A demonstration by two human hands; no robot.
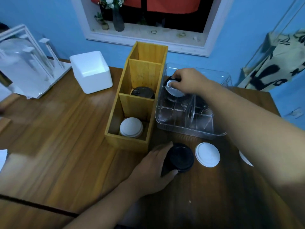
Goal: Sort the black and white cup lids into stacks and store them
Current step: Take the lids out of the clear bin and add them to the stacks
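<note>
Nearest, the left hand (153,164) cups a black lid stack (179,157) on the table (66,146), beside 1 white lid (207,154). Right hand (186,81) pinches lids (173,90) inside the clear bin (189,128); the wooden organizer (132,141) holds white lids (131,127) and black lids (142,92).

Blue wall (231,38), white-framed window (148,22), wooden table (57,138)

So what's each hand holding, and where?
Left hand grips the black lid stack by its sides; right hand pinches a white lid at its top edge.
</note>
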